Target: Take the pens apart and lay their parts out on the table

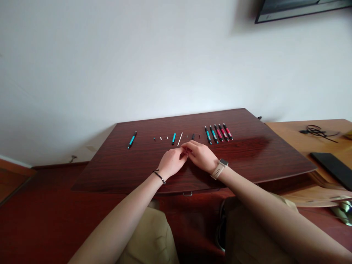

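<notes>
My left hand [171, 162] and my right hand [202, 156] meet above the middle of the dark wooden table [154, 179]. Their fingers are curled and pressed together at the tips; whatever they hold, if anything, is hidden. Just beyond them lies a row of pen parts: a blue barrel [173, 138], a slim white refill [180, 139], a black grip piece [193, 136], two small white pieces [164, 138] and several tiny bits. An assembled blue pen [132, 139] lies at the left. On the right, blue pens [208, 135] and red pens [223, 132] lie side by side.
A lighter wooden desk [286, 137] adjoins on the right, bearing a coiled black cable [316, 132] and a flat black device [332, 169]. The white wall [165, 66] stands behind the table. A dark screen [302, 11] hangs at upper right.
</notes>
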`<state>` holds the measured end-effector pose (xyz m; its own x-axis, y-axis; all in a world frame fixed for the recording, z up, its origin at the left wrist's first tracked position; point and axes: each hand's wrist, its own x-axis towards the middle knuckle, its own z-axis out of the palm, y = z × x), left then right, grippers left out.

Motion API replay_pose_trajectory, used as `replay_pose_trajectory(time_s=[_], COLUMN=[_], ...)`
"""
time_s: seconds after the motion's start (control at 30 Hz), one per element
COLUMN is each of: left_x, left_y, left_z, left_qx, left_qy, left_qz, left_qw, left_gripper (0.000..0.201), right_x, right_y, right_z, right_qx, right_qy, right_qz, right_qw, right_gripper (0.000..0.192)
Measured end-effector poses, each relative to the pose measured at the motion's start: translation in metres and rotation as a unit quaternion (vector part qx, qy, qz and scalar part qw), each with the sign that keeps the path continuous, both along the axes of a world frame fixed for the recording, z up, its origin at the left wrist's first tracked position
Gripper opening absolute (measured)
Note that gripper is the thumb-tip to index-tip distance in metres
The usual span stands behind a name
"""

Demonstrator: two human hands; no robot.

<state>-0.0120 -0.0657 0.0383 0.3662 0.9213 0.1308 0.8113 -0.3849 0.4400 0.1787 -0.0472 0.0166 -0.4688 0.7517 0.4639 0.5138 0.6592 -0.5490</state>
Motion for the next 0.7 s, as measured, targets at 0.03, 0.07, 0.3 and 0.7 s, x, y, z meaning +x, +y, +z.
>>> replay_pose_trajectory(time_s=[0.03, 0.07, 0.3, 0.7], left_x=[-0.001, -0.002, -0.006, -0.014], left_y=[0.000, 0.001, 0.002, 0.004], left_z=[0.000, 0.000, -0.006, -0.013], left_qx=[-0.005, -0.010, -0.016, -0.014], left_qy=[0.004, 0.004, -0.006, -0.025], left_qz=[0.001, 0.001, -0.001, -0.006], left_qw=[1.000, 1.000, 1.000, 1.000], left_gripper=[0.019, 0.019, 0.018, 0.017], right_x=[-0.003, -0.005, -0.012, -0.018], right_y=[-0.003, -0.005, -0.002, 0.003], right_z=[-0.001, -0.002, -0.019, -0.029], right_qx=[-0.002, -0.004, -0.031, -0.035], right_qy=[-0.004, -0.005, 0.002, 0.001], right_qz=[0.001, 0.000, 0.003, 0.011], right_qw=[1.000, 1.000, 1.000, 0.999], right_gripper=[0.033, 0.036, 0.047, 0.048])
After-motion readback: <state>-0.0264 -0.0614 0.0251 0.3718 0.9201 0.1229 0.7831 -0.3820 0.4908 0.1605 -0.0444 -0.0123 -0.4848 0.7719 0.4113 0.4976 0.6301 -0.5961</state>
